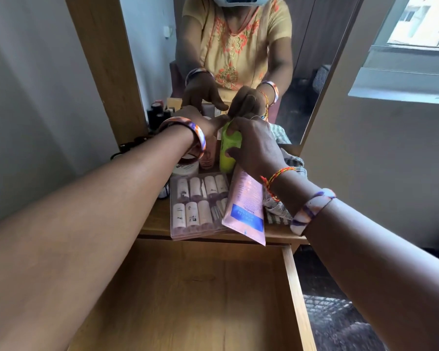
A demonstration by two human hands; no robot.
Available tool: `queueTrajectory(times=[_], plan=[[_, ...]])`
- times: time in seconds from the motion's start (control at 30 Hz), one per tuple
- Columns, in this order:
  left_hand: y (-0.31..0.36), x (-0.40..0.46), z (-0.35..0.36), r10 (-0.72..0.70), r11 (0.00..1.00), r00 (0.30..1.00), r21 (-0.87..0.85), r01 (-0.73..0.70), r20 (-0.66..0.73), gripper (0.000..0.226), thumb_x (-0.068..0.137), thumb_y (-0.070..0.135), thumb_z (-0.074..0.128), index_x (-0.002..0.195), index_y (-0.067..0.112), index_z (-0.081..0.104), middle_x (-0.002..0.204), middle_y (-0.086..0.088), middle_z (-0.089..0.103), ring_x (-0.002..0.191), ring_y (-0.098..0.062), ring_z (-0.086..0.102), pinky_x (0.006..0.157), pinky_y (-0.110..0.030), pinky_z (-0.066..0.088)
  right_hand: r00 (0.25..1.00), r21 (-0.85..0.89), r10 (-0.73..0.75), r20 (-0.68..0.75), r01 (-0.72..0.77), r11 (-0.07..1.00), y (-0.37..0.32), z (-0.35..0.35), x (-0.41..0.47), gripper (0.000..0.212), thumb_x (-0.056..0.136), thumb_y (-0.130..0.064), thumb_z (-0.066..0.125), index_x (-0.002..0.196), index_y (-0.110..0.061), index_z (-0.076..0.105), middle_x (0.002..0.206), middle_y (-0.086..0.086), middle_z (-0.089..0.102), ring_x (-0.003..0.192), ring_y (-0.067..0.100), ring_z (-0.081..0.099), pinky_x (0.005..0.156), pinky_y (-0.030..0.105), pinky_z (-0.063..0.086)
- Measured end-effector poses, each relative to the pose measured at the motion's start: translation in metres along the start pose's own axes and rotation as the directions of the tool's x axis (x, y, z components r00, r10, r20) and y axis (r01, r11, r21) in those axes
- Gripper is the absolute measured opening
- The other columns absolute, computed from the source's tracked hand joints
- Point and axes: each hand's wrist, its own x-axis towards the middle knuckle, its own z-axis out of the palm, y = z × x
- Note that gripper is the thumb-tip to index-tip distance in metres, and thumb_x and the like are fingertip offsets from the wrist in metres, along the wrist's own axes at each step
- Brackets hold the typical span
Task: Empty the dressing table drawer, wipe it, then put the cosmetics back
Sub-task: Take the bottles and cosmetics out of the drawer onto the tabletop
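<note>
With the wooden drawer (188,295) bare below, my right hand (254,145) grips the lime-green plastic bottle (228,153) standing far on the tabletop, probably to return it; my left hand (203,122), fingers extended, touches its cap to steady it.

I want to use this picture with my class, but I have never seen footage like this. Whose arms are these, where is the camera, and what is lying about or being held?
The camera sits on a person's head and looks down at their own arms; the mirror ahead reflects them. The right hand grips a green bottle, and the left hand reaches beside it. On the dressing table top lie a clear box of small bottles, a pink tube and a cloth. Below, the drawer stands open, nothing visible inside.
</note>
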Motion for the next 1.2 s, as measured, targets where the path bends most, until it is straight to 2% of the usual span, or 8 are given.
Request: queueTrajectory(times=[0.1, 0.27, 0.43, 0.53, 0.7, 0.9, 1.07, 1.2], plan=[[0.005, -0.003, -0.004, 0.055, 0.991, 0.994, 0.13, -0.043, -0.094, 0.066, 0.084, 0.06, 0.05, 0.116, 0.003, 0.058, 0.114, -0.019, 0.06, 0.11, -0.033, 0.056, 0.075, -0.029, 0.034, 1.0, -0.015, -0.002, -0.009, 0.002, 1.0, 0.0, 0.0, 0.001, 0.042, 0.075, -0.01, 0.071, 0.115, -0.012, 0.061, 0.121, 0.014, 0.057, 0.11, 0.031, 0.054, 0.084, 0.03, 0.044], [0.001, 0.002, -0.006, 0.079, 0.949, 0.993, 0.311, -0.05, -0.082, 0.06, 0.08, 0.05, 0.063, 0.114, 0.0, 0.058, 0.117, -0.019, 0.061, 0.109, -0.032, 0.057, 0.075, -0.029, 0.038, 1.0, 0.002, 0.01, -0.019, -0.01, 1.0, 0.0, 0.002, -0.002, 0.044, 0.074, -0.009, 0.072, 0.117, -0.013, 0.06, 0.121, 0.015, 0.057, 0.109, 0.032, 0.055, 0.084, 0.034, 0.046], [0.001, 0.001, -0.004, 0.109, 0.915, 0.987, 0.401, -0.052, -0.122, 0.062, 0.084, 0.046, 0.059, 0.126, 0.001, 0.051, 0.13, -0.021, 0.052, 0.121, -0.033, 0.049, 0.094, -0.036, 0.038, 0.999, 0.044, 0.012, -0.047, -0.01, 0.999, 0.001, 0.002, -0.002, 0.044, 0.072, -0.009, 0.073, 0.115, -0.013, 0.061, 0.118, 0.015, 0.057, 0.101, 0.034, 0.058, 0.081, 0.037, 0.051], [0.0, 0.002, -0.004, 0.099, 0.931, 0.99, 0.362, -0.055, -0.102, 0.061, 0.085, 0.043, 0.059, 0.126, -0.002, 0.05, 0.131, -0.024, 0.052, 0.122, -0.036, 0.049, 0.093, -0.038, 0.039, 0.999, 0.055, 0.011, -0.053, -0.008, 0.998, 0.001, 0.002, -0.003, 0.044, 0.072, -0.009, 0.073, 0.114, -0.013, 0.061, 0.117, 0.014, 0.057, 0.099, 0.034, 0.059, 0.08, 0.039, 0.052], [-0.004, 0.004, -0.003, 0.144, 0.881, 0.986, 0.464, -0.089, -0.085, 0.062, 0.088, 0.052, 0.049, 0.121, -0.001, 0.052, 0.125, -0.022, 0.055, 0.118, -0.034, 0.051, 0.098, -0.036, 0.037, 0.998, 0.084, 0.018, -0.056, -0.013, 0.996, 0.004, 0.003, -0.004, 0.043, 0.071, -0.01, 0.074, 0.112, -0.013, 0.062, 0.116, 0.014, 0.059, 0.103, 0.032, 0.058, 0.083, 0.038, 0.051], [-0.007, -0.001, -0.003, 0.143, 0.902, 0.985, 0.423, -0.087, -0.101, 0.042, 0.097, 0.028, 0.041, 0.124, -0.003, 0.049, 0.127, -0.021, 0.052, 0.12, -0.032, 0.049, 0.1, -0.033, 0.035, 0.998, 0.098, 0.029, -0.053, -0.024, 0.995, 0.006, 0.005, -0.007, 0.044, 0.071, -0.011, 0.075, 0.112, -0.014, 0.062, 0.116, 0.013, 0.058, 0.102, 0.031, 0.058, 0.083, 0.037, 0.05], [-0.006, -0.007, -0.003, 0.113, 0.893, 0.989, 0.446, -0.061, -0.09, 0.046, 0.091, 0.027, 0.056, 0.12, -0.008, 0.052, 0.123, -0.025, 0.055, 0.116, -0.037, 0.052, 0.098, -0.038, 0.039, 0.998, 0.119, 0.031, -0.055, -0.025, 0.993, 0.006, 0.004, -0.009, 0.044, 0.07, -0.011, 0.075, 0.112, -0.014, 0.062, 0.118, 0.013, 0.059, 0.104, 0.031, 0.06, 0.086, 0.04, 0.051], [-0.003, -0.011, -0.007, 0.139, 0.87, 0.985, 0.488, -0.074, -0.099, 0.044, 0.094, 0.031, 0.051, 0.118, -0.006, 0.054, 0.122, -0.023, 0.056, 0.114, -0.034, 0.054, 0.096, -0.034, 0.04, 0.997, 0.116, 0.032, -0.068, -0.024, 0.993, 0.006, -0.001, -0.012, 0.044, 0.07, -0.013, 0.076, 0.112, -0.014, 0.062, 0.119, 0.012, 0.059, 0.108, 0.03, 0.058, 0.088, 0.038, 0.05]])
